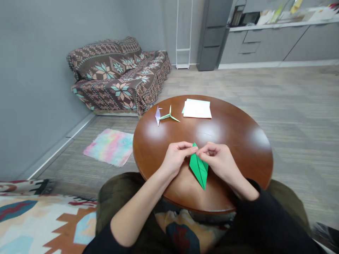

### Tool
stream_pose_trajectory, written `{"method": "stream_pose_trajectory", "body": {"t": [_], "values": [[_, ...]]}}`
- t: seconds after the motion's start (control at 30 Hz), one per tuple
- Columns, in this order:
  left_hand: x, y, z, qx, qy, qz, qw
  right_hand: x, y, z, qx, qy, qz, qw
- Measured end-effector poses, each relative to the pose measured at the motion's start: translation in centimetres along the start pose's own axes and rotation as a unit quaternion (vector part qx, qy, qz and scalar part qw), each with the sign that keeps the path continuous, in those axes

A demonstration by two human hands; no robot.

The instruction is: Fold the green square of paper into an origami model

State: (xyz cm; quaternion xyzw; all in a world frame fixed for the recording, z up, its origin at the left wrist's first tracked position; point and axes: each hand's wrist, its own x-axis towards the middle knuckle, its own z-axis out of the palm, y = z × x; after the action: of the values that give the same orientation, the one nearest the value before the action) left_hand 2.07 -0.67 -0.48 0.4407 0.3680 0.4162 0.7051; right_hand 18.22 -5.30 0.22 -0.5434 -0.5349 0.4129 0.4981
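A green sheet of origami paper (pixel 199 170), folded into a long kite shape with a crease down its middle, is between my hands over the near part of the round wooden table. My left hand (pixel 180 155) pinches its upper tip between thumb and index finger. From the other side, my right hand (pixel 215 157) pinches the paper's upper right edge with thumb and fingertips. The lower point of the paper is directed toward me. My fingers hide part of the upper folds.
At the table's (pixel 243 141) far left are a purple paper crane (pixel 158 115) and a pale green folded paper figure (pixel 170 115). A stack of paper sheets (pixel 197 108) lies at the back. Beyond stand a covered sofa (pixel 119 76) and kitchen cabinets (pixel 265 46); a pastel rug (pixel 111 146) is left.
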Motion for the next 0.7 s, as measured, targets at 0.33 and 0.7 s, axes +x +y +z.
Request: {"method": "stream_pose_trajectory", "body": {"t": [0.33,0.7], "values": [[-0.32,0.33,0.41,0.009,0.004,0.021,1.0,-0.07,-0.18,-0.01,0.024,0.006,0.015,1.0],[-0.6,0.73,-0.14,0.035,-0.029,0.01,0.999,0.0,-0.25,-0.55,0.124,-0.051,0.103,0.986]]}}
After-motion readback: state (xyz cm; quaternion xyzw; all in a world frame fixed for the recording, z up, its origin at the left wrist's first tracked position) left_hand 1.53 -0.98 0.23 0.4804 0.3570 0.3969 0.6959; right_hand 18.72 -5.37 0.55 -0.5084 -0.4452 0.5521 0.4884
